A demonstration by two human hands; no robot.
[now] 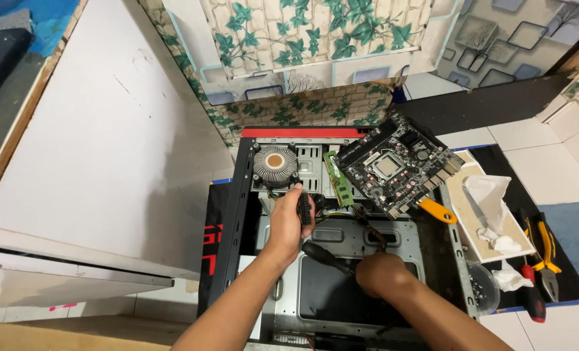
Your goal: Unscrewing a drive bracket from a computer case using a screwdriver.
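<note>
2 bare forearms reach up from the bottom of the view into an open black metal computer case (234, 214) lying on its side on a white tiled floor. The left hand (288, 218) is closed around a black multi-pin cable connector (304, 207), held upright just below a round metal cooling fan with a copper centre (275, 164) that rests in the case's far left corner. The right hand (382, 274) is curled shut around the end of a black-handled screwdriver (328, 258), whose handle angles up and left toward the left wrist; its tip is hidden under the hand. Both hands are over the grey steel inner tray of the case (341, 302).

A black square motherboard with a silver processor socket (393, 170) lies tilted across the case's far right corner, overhanging its edge. A narrow green memory stick (338, 179) lies just to its left, between the motherboard and the fan. An orange tool handle (438, 210) pokes out from under the motherboard's near corner.

Right of the case, a shallow white tray (462, 214) holds crumpled white tissue (491, 195). Near it are a clear round plastic container (484, 286), a red-handled screwdriver (531, 296), and yellow-handled pliers (544, 250) lying on a black mat (572, 286). A large white board (94, 143) leans at the left, and leaf-patterned wall panels (302, 39) stand behind the case.
</note>
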